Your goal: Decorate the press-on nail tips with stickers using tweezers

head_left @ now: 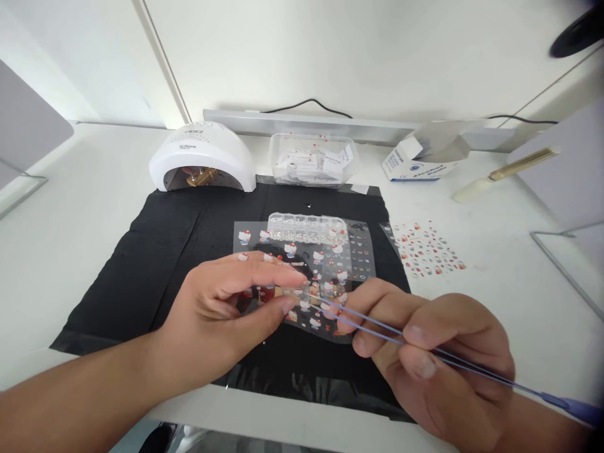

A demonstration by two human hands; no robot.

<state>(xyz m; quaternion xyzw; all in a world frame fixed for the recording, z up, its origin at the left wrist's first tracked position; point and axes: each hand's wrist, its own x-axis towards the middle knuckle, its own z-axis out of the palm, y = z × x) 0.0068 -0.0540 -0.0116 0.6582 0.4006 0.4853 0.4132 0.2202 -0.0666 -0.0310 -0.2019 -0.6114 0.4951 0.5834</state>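
1. Right hand (438, 358) fingers pinch purple tweezers (377, 327), tips over the sticker sheet (306, 277).
2. Left hand (221, 308) pins the sheet's near edge with thumb and outstretched fingers.
3. The sheet lies mid-mat (141, 264); nail lamp (202, 157) sits at the mat's far left corner.

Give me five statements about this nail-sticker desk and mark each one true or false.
1. The right hand holds tweezers. True.
2. The left hand holds a brush. False: it steadies the sticker sheet.
3. The nail lamp stands on the black mat's right side. False: it is at the back left.
4. A second sticker sheet lies right of the mat. True.
5. The clear container behind the mat is empty. False: it holds small white packets.
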